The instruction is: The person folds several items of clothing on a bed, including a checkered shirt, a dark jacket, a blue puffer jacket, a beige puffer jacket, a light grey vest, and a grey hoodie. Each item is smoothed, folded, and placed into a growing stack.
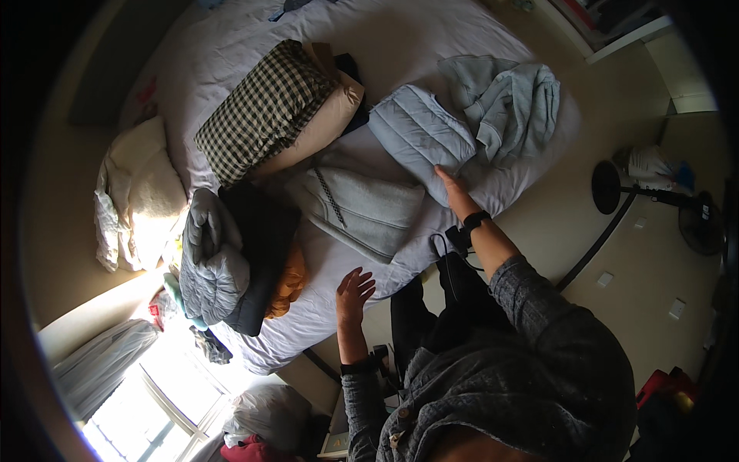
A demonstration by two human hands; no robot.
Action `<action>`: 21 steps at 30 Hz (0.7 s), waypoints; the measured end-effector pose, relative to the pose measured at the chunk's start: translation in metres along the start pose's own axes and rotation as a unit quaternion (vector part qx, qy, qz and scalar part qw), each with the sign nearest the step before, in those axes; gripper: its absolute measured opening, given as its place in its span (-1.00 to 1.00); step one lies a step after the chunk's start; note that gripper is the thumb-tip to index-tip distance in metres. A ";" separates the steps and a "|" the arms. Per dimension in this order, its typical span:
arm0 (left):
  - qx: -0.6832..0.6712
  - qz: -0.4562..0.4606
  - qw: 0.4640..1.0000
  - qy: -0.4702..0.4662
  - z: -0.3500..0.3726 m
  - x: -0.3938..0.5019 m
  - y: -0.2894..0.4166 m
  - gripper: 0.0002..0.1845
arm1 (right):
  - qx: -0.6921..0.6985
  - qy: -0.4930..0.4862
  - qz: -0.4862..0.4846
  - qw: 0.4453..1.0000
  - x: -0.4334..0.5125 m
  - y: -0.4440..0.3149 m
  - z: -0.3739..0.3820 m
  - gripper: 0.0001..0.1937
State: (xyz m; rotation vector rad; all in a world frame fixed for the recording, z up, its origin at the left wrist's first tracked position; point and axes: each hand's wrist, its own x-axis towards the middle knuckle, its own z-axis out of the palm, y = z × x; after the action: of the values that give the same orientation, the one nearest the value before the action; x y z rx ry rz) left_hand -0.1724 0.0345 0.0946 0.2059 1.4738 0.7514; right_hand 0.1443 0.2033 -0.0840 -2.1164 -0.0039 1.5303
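Observation:
A light grey quilted puffer garment [418, 130] lies folded on the bed [323, 242]. At its near edge is my right hand [453, 189], one digit on top and the other fingers hidden, apparently under the cloth. My left hand [353, 291] is raised near the bed's edge, empty, fingers apart. Between the hands and the pillows rests a folded grey garment with a dark patterned drawcord [366, 211]. A crumpled light grey sweatshirt [514, 110] lies beyond the puffer garment.
A checked pillow [265, 110] overlaps a beige one [317, 130]. Left on the bed are a grey puffer jacket [213, 271], black cloth [260, 248] and an orange garment [288, 283]. Cream bedding [141, 196] lies far left. A black-based stand [606, 187] is on the right.

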 end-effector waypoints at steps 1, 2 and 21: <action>-0.004 -0.003 1.000 0.009 0.000 0.005 -0.003 -0.56 | -0.164 0.001 -0.115 0.980 -0.004 0.000 -0.002 -0.24; -0.023 -0.020 0.999 0.023 -0.001 0.009 -0.004 -0.57 | -0.336 -0.027 -0.245 0.909 -0.010 0.002 -0.010 -0.28; -0.202 -0.027 0.949 -0.239 0.115 0.020 0.023 -0.18 | 0.185 -0.309 -0.174 0.917 -0.159 -0.116 -0.089 -0.88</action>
State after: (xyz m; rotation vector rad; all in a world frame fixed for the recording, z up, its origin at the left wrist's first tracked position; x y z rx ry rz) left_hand -0.0730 0.0995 0.1053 0.0272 0.8425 0.8707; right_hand 0.2003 0.2194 0.1238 -1.2032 -0.2766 1.7416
